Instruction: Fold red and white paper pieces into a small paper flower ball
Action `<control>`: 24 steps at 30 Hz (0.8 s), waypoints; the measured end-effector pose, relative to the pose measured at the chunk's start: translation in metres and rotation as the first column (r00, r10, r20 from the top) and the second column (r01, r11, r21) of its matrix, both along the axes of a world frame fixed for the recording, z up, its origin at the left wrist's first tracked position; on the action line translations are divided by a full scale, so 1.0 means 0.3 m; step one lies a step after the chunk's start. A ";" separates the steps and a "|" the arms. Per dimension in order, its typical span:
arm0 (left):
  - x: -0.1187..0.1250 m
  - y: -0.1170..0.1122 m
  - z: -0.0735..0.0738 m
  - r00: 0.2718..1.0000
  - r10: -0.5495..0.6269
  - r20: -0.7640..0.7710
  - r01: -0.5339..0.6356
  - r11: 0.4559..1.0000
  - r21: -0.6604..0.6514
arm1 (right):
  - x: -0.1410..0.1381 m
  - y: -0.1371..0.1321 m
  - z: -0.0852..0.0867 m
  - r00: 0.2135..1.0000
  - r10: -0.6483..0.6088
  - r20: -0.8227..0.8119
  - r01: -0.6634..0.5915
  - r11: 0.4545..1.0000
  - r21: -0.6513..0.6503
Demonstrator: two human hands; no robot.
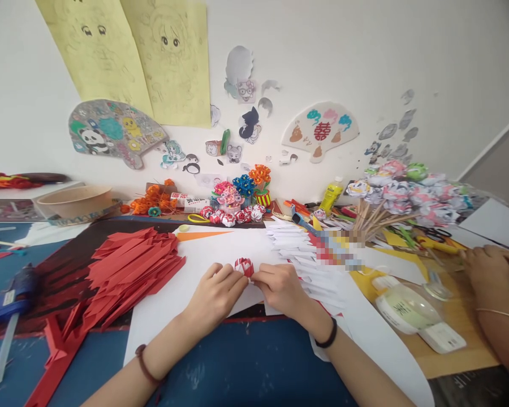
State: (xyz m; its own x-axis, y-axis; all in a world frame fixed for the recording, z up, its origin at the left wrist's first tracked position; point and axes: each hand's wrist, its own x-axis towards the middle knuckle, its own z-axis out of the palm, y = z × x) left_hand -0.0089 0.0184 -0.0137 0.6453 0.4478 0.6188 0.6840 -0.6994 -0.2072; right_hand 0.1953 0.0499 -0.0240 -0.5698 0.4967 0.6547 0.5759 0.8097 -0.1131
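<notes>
A small red and white folded paper flower (244, 267) is pinched between my two hands, above white paper (161, 316) on the table. My left hand (218, 291) has its fingers closed on the flower's left side. On the right, my right hand (280, 287) pinches its lower edge, the fingertips partly hidden. To the left lies a spread pile of red folded paper strips (131, 271). White folded paper strips (305, 277) lie in a row just beyond my right hand.
A blue glue gun (14, 297) rests at far left. Finished red and white flowers (229, 217) line the back. At right are paper flowers on sticks (398, 192), a clear bottle (409, 311) and another person's hands (490, 274). A beige bowl (76, 202) stands back left.
</notes>
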 end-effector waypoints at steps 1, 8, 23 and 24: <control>0.000 0.001 0.001 1.000 -0.011 -0.007 0.011 1.000 -0.001 | 0.000 0.000 -0.001 1.000 0.000 0.001 0.000 1.000 -0.003; -0.002 0.012 0.029 0.987 -0.099 -0.123 0.102 0.995 0.018 | 0.002 0.005 -0.001 0.999 0.014 0.032 -0.015 1.000 0.027; -0.005 0.026 -0.015 0.987 0.062 0.146 -0.042 0.989 -0.138 | -0.017 0.004 0.008 0.967 0.029 -0.255 -0.107 0.948 -0.299; -0.004 0.026 -0.016 0.987 0.065 0.144 -0.045 0.989 -0.142 | -0.017 0.004 0.006 0.964 0.027 -0.263 -0.111 0.945 -0.307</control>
State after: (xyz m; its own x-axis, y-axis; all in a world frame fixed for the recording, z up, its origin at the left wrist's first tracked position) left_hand -0.0100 0.0262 -0.0185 0.5233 0.5676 0.6356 0.7382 -0.6746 -0.0054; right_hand 0.1900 0.0512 -0.0222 -0.4470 0.6668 0.5963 0.4387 0.7443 -0.5035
